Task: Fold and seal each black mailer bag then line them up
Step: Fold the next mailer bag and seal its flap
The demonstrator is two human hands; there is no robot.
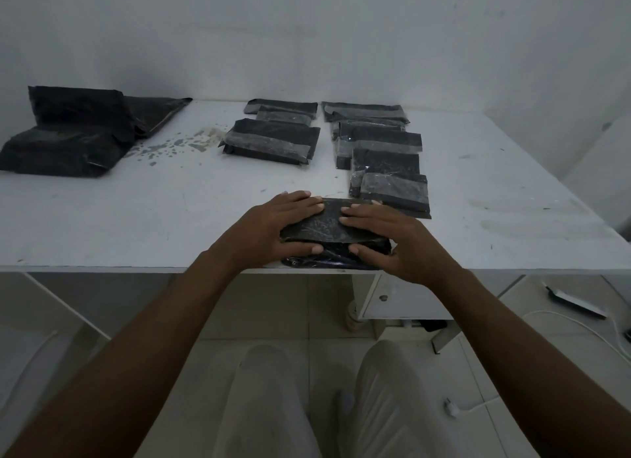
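At the near edge of the counter [153, 225], our left hand [283, 227] and right hand [382, 239] press flat on a black mailer bag [327, 226], fingers straight over its top and thumbs at its near side. Bare counter opens to both sides. Just beyond, touching or nearly so, starts the right column of sealed bags [386, 157]. A shorter left column [273, 143] lies farther back, and unfolded bags [68, 133] are piled at the far left edge.

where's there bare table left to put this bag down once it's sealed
Bare table lies right of the right column, and a wide stretch runs in front of the left pile. A smaller gap sits between the left column and the left hand. Crowded: the right column reaches down to the bag by the right hand.
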